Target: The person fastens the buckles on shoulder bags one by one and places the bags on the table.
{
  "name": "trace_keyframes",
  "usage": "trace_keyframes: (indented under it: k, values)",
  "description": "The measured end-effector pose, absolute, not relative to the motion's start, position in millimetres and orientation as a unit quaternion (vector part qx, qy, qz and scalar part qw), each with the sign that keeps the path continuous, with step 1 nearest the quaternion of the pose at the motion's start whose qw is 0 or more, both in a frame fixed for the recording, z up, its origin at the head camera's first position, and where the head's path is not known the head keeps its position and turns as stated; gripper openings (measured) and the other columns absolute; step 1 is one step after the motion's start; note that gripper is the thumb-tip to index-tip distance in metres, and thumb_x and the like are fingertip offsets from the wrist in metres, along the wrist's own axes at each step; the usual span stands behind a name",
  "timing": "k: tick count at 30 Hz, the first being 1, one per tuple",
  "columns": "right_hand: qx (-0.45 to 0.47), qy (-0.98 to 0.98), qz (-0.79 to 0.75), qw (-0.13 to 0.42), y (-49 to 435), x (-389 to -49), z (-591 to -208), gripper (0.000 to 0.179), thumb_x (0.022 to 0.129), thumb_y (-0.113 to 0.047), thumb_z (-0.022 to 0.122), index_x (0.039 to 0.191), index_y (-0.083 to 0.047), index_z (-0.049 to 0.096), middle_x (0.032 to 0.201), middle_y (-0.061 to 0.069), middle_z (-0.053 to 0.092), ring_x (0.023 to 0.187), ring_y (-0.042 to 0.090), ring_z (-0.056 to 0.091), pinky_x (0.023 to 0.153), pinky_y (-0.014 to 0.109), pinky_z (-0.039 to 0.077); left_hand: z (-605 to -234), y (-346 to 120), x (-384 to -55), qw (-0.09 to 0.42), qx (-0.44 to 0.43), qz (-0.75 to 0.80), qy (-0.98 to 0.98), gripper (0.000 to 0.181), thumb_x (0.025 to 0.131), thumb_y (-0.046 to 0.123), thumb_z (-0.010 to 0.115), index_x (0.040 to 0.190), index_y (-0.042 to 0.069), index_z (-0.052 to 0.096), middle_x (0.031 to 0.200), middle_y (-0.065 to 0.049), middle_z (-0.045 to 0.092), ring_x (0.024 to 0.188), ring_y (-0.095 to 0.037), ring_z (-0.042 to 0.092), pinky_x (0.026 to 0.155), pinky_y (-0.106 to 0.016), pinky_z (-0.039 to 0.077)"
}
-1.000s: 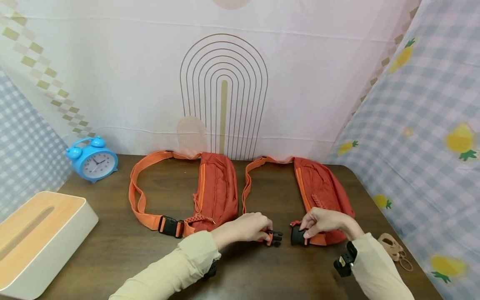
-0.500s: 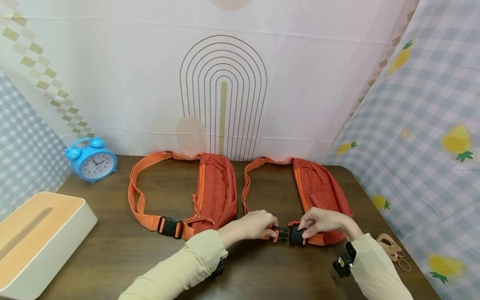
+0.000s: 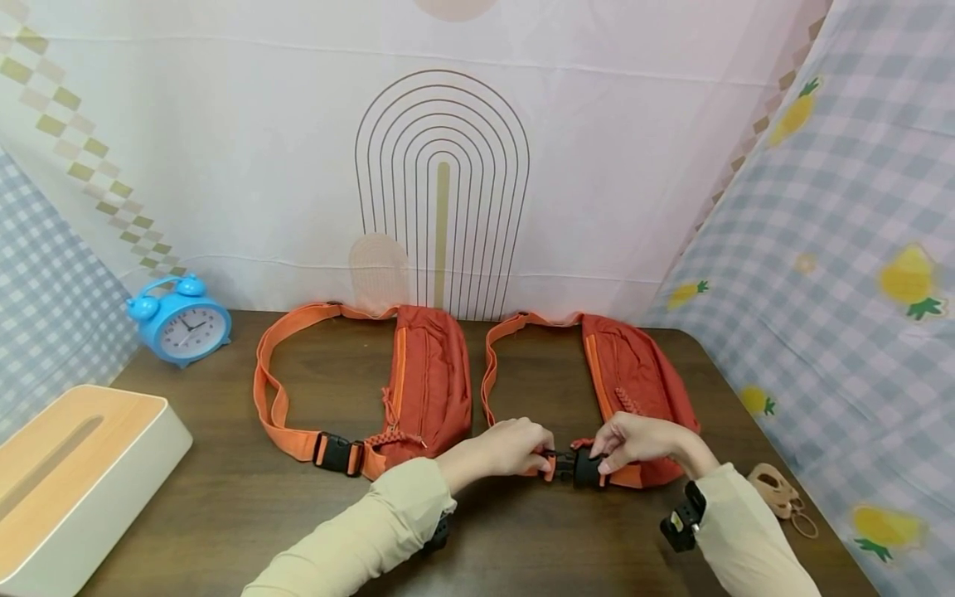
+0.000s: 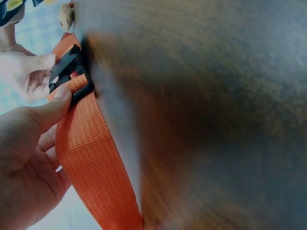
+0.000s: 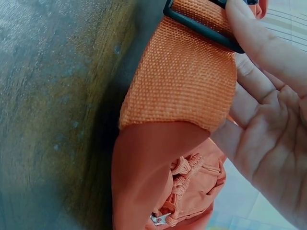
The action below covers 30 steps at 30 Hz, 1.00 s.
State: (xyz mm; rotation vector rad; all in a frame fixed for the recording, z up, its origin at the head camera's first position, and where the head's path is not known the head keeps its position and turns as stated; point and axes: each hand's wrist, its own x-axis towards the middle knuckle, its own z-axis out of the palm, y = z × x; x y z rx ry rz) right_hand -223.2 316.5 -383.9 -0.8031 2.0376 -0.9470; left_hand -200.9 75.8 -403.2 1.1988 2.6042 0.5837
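Left hand [image 3: 515, 448] and right hand [image 3: 637, 439] met face to face above the wooden table [image 3: 477, 547], and both had a grip! The left pinched the pronged buckle half [image 3: 564, 466], its thumb pressed on the orange webbing strap [image 4: 96, 158] just behind; the right held the black buckle socket [image 3: 586, 471] between thumb and fingers, and there were the prongs, right at its mouth, partly showing, though how far in they sat could not be told. All of it belonged to the right-hand waist pack [image 3: 645, 365], rust red, lying on the table just beyond the right hand. The right wrist view caught short orange webbing [image 5: 184, 76] running into red fabric, with a braided zip pull [image 5: 184, 177] nearby. Over to the left lay the second waist pack [image 3: 433, 373], its own black buckle [image 3: 337, 453] clipped together! Further left stood a blue twin-bell alarm clock [image 3: 182, 325], a white box [image 3: 127, 485] with a slotted lid [image 3: 130, 410] nearer the camera, while a beige trinket [image 3: 776, 493] with a ring lay beside the right sleeve [image 3: 753, 531]
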Motion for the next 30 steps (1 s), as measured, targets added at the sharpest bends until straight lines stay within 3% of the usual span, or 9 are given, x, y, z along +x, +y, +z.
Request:
trace_keyframes:
  k: [13,21,30]
  values:
    - [-0.294,0.802,-0.369,0.366,314.9,-220.8,-383.9,0.022,0.082,-0.009,0.065,0.098,0.006,0.065,0.086,0.024,0.068,0.073,0.008,0.064,0.067,0.022,0.05,-403.7,74.3,-201.4,0.129,0.394,0.228,0.881,0.007,0.085,0.023,0.064,0.083,0.017,0.068,0.057,0.009,0.048,0.052,-0.003,0.037,0.049,-0.015,0.027]
    - [-0.307,0.799,-0.368,0.363,310.9,-219.0,-383.7,0.02,0.084,-0.011,0.063,0.097,0.005,0.066,0.086,0.023,0.068,0.068,0.001,0.056,0.064,0.018,0.044,-401.3,74.8,-200.5,0.146,0.38,0.233,0.883,0.011,0.085,0.023,0.065,0.088,0.013,0.067,0.053,0.009,0.04,0.048,-0.004,0.033,0.046,-0.016,0.025]
    - [-0.292,0.815,-0.365,0.342,310.0,-214.9,-385.3,0.018,0.085,-0.012,0.063,0.097,0.0,0.066,0.083,0.019,0.069,0.071,0.008,0.063,0.068,0.021,0.048,-405.3,76.6,-199.9,0.122,0.36,0.241,0.893,0.014,0.082,0.024,0.068,0.085,0.011,0.063,0.058,0.009,0.039,0.052,-0.003,0.034,0.047,-0.016,0.026]
